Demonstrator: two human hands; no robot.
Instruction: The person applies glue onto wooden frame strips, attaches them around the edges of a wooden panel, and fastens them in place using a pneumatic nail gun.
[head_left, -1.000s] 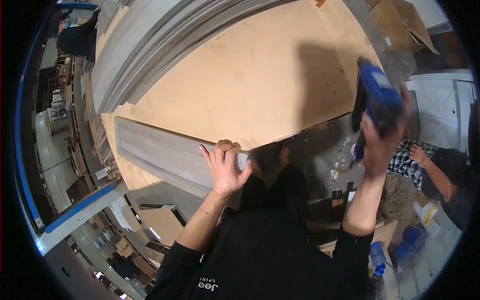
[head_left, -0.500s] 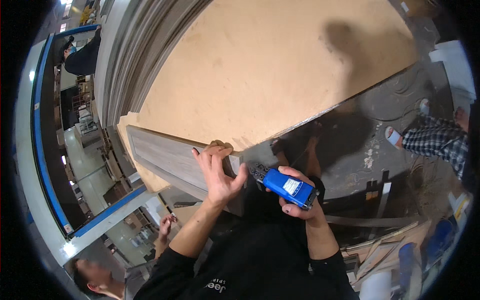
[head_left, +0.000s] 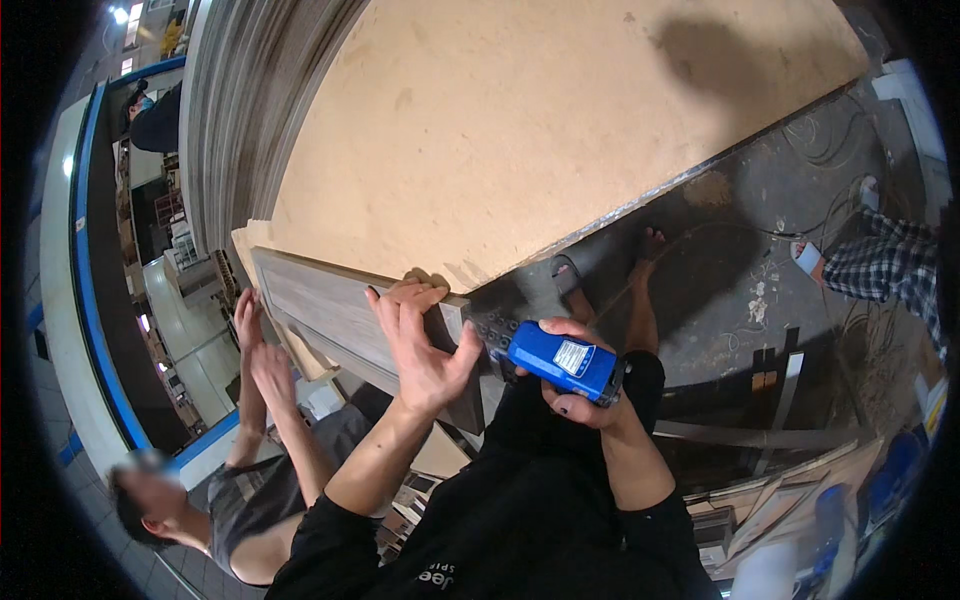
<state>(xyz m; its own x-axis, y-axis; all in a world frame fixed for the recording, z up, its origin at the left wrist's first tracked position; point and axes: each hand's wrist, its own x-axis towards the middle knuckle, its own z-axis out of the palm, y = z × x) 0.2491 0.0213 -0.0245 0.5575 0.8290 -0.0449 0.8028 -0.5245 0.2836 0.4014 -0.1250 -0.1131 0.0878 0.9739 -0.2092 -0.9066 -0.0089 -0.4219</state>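
A framed wooden panel (head_left: 335,308) with a grey-brown grain leans on edge against the near side of a pale wooden board. My left hand (head_left: 425,365) grips its near end, with the fingers over the top edge and the thumb at the end face. In my right hand (head_left: 588,408) is a blue handheld power tool (head_left: 545,352) with a white label and round dark parts at its front. That front sits close beside the panel's end; whether it touches cannot be made out. My right fingers wrap round the tool's body.
The broad pale board (head_left: 520,130) spreads ahead, beside a stack of grey-brown panels (head_left: 250,120) on the left. A co-worker (head_left: 260,500) stands at the left with hands near the panel's far end. A person in checked trousers (head_left: 885,260) is at right. Wood offcuts (head_left: 780,510) lie lower right.
The co-worker at left has come further into view, both hands now raised near the panel's far end. The blue tool has shifted slightly left, and its front has turned a little.
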